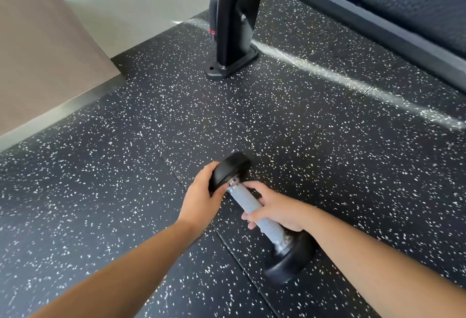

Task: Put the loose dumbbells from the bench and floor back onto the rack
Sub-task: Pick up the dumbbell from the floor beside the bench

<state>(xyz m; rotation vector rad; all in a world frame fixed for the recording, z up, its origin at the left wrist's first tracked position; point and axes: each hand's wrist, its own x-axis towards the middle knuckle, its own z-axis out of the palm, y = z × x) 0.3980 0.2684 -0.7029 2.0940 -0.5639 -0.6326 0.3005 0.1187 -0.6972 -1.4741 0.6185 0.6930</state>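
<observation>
head view: left hand [201, 199] cupping dumbbell [248, 206] end, right hand [274, 210] around handle

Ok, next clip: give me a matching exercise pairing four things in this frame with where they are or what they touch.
Things:
1. left hand
2. right hand
3. bench foot
4. near dumbbell head

Places:
A. bolted-style plate on the speckled floor, far side
B. on the far dumbbell head
C. around the knurled handle
D. low on the floor, under the right forearm

Pairs: 1-B, 2-C, 3-A, 4-D
</observation>
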